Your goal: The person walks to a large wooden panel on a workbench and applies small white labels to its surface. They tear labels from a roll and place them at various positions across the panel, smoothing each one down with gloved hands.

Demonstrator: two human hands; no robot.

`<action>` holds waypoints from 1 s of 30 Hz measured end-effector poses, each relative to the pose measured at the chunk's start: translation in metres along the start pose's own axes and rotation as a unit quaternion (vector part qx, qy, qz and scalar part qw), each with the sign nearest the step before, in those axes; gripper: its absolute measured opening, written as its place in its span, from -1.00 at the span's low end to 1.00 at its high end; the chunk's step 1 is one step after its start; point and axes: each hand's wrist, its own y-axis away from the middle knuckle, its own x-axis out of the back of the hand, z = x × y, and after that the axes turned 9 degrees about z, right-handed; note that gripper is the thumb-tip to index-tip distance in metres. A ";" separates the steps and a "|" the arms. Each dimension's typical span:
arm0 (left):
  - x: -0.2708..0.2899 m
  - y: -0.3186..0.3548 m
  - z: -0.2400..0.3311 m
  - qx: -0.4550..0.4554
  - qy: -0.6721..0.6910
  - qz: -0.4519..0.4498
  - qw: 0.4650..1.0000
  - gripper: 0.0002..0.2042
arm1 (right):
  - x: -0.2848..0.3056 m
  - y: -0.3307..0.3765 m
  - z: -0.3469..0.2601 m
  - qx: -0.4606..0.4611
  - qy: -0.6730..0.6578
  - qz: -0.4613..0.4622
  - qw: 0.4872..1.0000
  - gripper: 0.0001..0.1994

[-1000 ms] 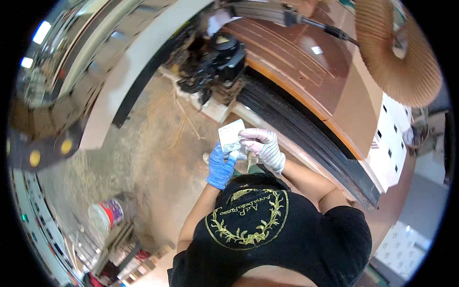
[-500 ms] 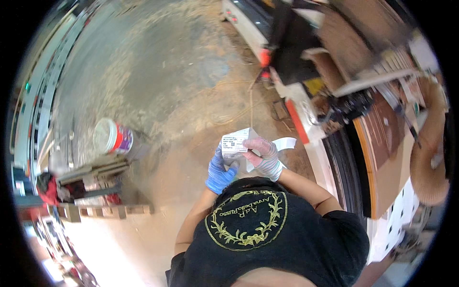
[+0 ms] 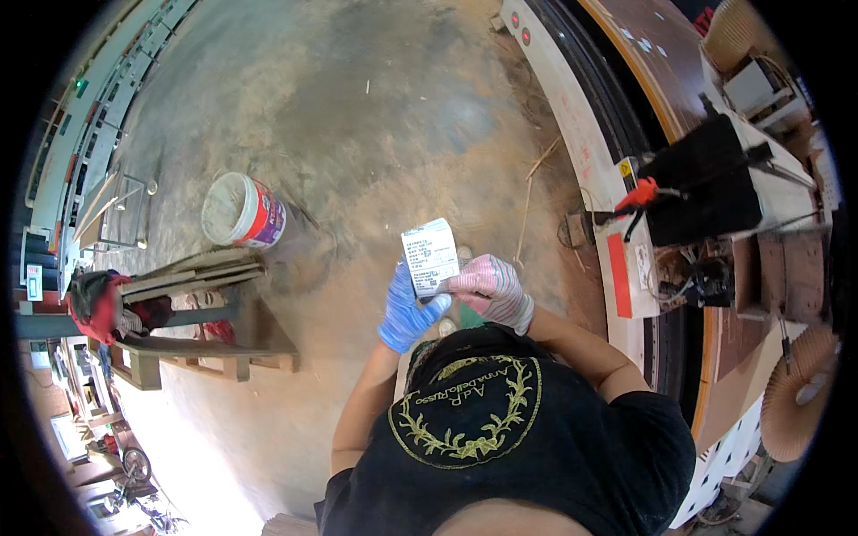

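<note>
Now holding a white printed slip up in front of the body, above the bare floor, with both gloved hands at its lower part. Cupping its lower left edge with the blue-gloved left hand, fingers partly curled along and behind that edge, thumb stretched out just below the bottom. Pinching the lower right corner with the right hand, in a pink and pale striped glove, fingers bent and nearly closed, covering a little of the slip. Impossible to tell whether holding one sheet or several.

Hemmed in on the right by a long white machine beam, with a black rail running alongside and a brown board surface beyond. Blocked further on that side by a black panel with a red-orange handle near its left edge, and lower down by a tan ribbed hose.

Bounded on the left by an open white bucket with a red and purple wrapper, well apart from the hands. Obstructed nearer on that side by a stack of boards just beside a wooden frame, with a red and dark cloth bundle at the left end. Faced ahead, close to the beam, with thin wooden strips lying on the floor.
</note>
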 end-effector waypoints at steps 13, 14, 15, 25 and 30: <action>0.001 -0.163 -0.026 0.047 0.024 0.020 0.998 -0.42 | 0.025 -0.106 0.095 -0.204 -0.124 0.024 0.971 -0.67; 0.002 -0.170 -0.029 0.059 0.043 0.012 0.997 -0.42 | 0.025 -0.108 0.095 -0.248 -0.177 0.062 0.950 -0.65; 0.002 -0.174 -0.030 0.041 0.056 -0.007 0.998 -0.44 | 0.023 -0.108 0.094 -0.292 -0.188 0.092 0.933 -0.63; 0.001 -0.200 -0.026 0.087 0.039 -0.274 0.957 -0.46 | -0.010 -0.081 0.058 -0.387 -0.237 0.369 0.811 -0.71; 0.000 -0.209 -0.025 0.100 0.036 -0.414 0.904 -0.51 | -0.038 -0.068 0.041 -0.363 -0.099 0.500 0.780 -0.75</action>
